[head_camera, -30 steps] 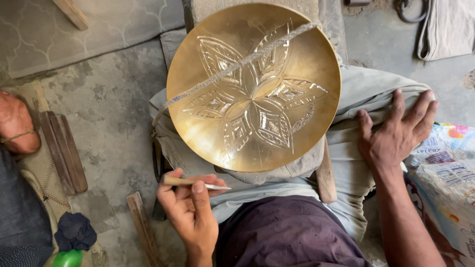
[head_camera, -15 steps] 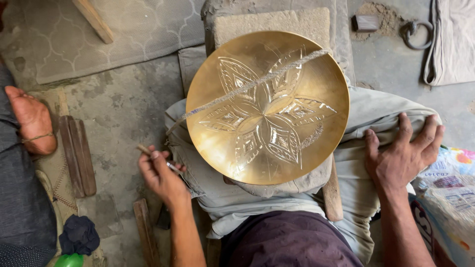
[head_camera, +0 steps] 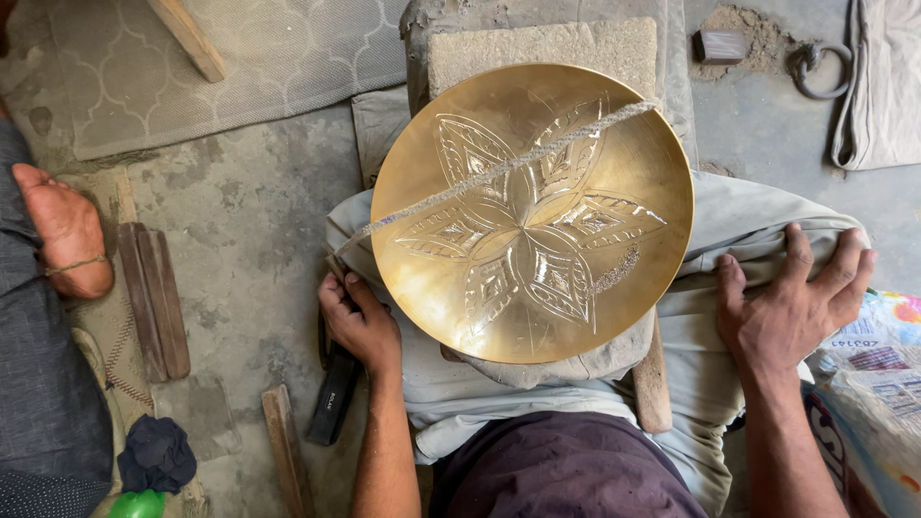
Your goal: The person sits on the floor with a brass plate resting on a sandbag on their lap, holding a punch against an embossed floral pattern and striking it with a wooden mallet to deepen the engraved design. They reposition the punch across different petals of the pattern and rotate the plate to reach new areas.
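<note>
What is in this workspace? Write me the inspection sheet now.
Surface: concrete floor, patterned mat at top.
Job's things: engraved brass plate resting on pale cloth before a stone block.
Clutter: wooden sticks, black tool, dark rag, printed bags.
Hands: left hand curled on a thin tool at the plate's rim; right hand flat on the cloth.
Cables: none; twisted cord across the plate.
Surroundings: another person's foot, metal ring.
</note>
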